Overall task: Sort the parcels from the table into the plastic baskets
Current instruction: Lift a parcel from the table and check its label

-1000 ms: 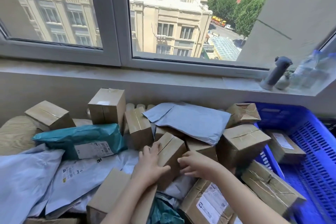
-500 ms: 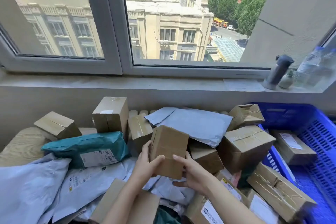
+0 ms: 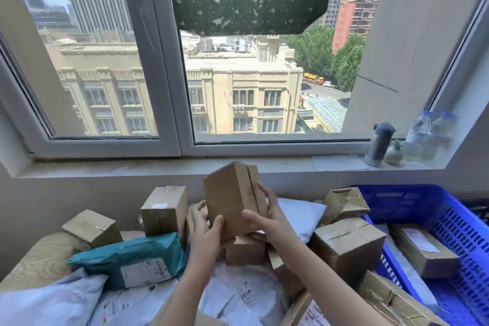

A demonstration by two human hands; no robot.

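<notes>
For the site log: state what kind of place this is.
Likely a makeshift parcel-sorting corner in an upper-floor room: a heap of cardboard boxes and mailer bags, a blue basket, and a window overlooking rooftops.

Blue basket (image 3: 412,201) cut off right; parcel labels (image 3: 244,294) unreadable.

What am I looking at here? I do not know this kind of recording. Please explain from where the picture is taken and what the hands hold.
No machine here: a person wears a wide-angle camera on the head, looking forward and down. The left hand and right hand together hold one brown cardboard box, lifted above the pile. Below, a wooden table carries more boxes, a teal mailer bag and pale plastic mailers. On the right stands a blue plastic basket with a labelled box inside. Behind is a window, with bottles on the sill.
</notes>
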